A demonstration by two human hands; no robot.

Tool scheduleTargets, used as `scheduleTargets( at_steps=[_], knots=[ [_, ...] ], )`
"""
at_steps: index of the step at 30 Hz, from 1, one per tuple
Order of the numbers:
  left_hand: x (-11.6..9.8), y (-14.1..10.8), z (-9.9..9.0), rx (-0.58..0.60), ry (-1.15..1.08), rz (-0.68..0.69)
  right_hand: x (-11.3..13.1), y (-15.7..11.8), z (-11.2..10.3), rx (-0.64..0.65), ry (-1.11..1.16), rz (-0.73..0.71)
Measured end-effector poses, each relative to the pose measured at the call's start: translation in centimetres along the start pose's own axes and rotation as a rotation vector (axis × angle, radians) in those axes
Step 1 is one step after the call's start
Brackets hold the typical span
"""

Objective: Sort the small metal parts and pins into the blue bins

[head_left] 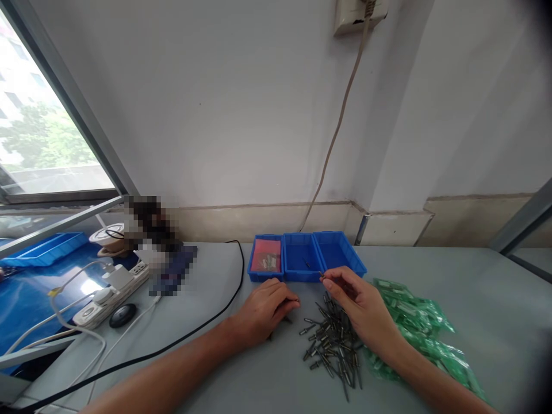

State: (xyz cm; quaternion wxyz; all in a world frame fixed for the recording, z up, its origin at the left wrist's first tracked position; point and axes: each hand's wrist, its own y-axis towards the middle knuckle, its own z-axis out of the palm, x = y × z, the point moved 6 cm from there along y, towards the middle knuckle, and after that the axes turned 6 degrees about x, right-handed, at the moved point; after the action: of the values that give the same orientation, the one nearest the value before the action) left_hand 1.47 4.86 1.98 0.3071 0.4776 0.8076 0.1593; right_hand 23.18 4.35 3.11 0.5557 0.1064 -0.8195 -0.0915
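1. Black rubber-sheathed cable (172,351), left of and passing behind the left forearm: a sweep of that arm could, in my judgement, snag it and jolt the bench.
2. Left hand (263,310): thumb and fingers drawn in close together; whether they hold anything cannot be told. A few dark metal pieces (288,320) lie beside and partly under it, and could be scattered if the palm drags.
3. Right hand (364,307): thumb and forefinger are closed on a small brownish metal piece (322,276). Held only by the tips, it could slip out if the pinch loosens, or catch the bin rim just ahead.
4. Heap of slender grey metal rivet-like pins (332,345), below the right fingers: a low wrist could spread it. A dropped piece would be hard to pick out there (the pins lie crossed in all directions).
5. Position, left of the pinch: the blue plastic bin holding a red card (282,270) stands beyond the left fingers.
6. Position, at the pinch: the held piece sits between the right fingertips, near the front edge of the blue plastic middle bin (297,244).
7. Position, right of the pinch: crinkled green plastic bags (416,313) lie beside the right wrist.
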Motion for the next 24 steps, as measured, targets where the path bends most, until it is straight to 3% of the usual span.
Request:
scheduleTargets(
  at_steps=[24],
  knots=[
    [0.66, -0.34, 0.47, -0.026, 0.038, 0.030, -0.25, -0.04, 0.06, 0.010, 0.000, 0.006]
  ],
)
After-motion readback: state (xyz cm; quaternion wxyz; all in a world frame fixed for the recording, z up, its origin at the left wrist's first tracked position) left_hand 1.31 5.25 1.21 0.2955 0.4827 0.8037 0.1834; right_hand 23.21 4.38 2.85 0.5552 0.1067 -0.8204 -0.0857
